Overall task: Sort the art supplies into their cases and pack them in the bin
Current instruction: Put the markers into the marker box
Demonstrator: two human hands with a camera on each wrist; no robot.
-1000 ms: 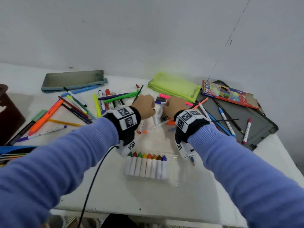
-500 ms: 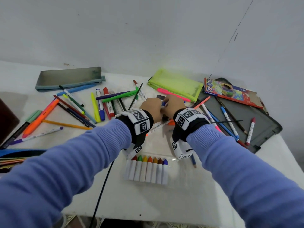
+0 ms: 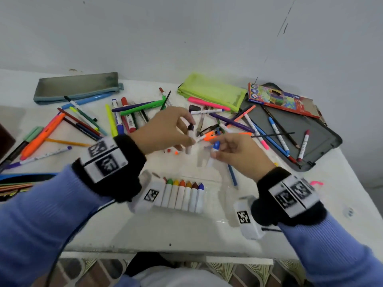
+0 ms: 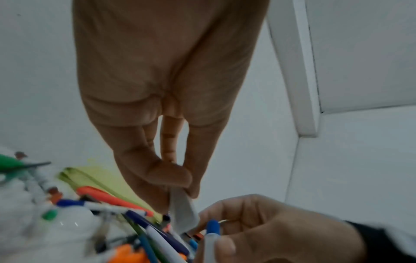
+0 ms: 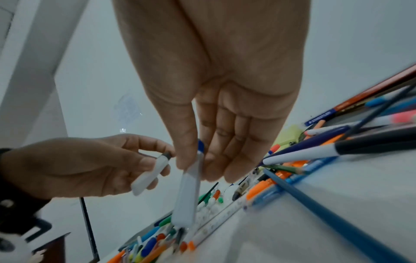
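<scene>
My left hand [image 3: 189, 131] hovers over the middle of the white table [image 3: 145, 230] and pinches a white crayon with a black tip [image 3: 189, 139]. The left wrist view shows that crayon [image 4: 183, 211] between thumb and fingers. Just to its right, my right hand [image 3: 215, 151] holds a white crayon with a blue tip [image 3: 214, 150], seen upright in the right wrist view [image 5: 188, 192]. In front of both hands a row of several crayons [image 3: 182, 195] lies in a clear plastic case [image 3: 213, 181]. Loose pens and markers [image 3: 232, 123] lie behind the hands.
A lime mesh pouch [image 3: 209, 92], a grey pouch [image 3: 76, 85], an open grey tin [image 3: 300, 129] and a coloured pencil box [image 3: 281, 100] lie along the back. More markers [image 3: 124, 119] are scattered at the left. A blue case with pencils [image 3: 18, 181] sits at the left edge.
Both hands were bunched together down in the pen pile. Now they have lifted and moved apart toward me, each holding a crayon.
</scene>
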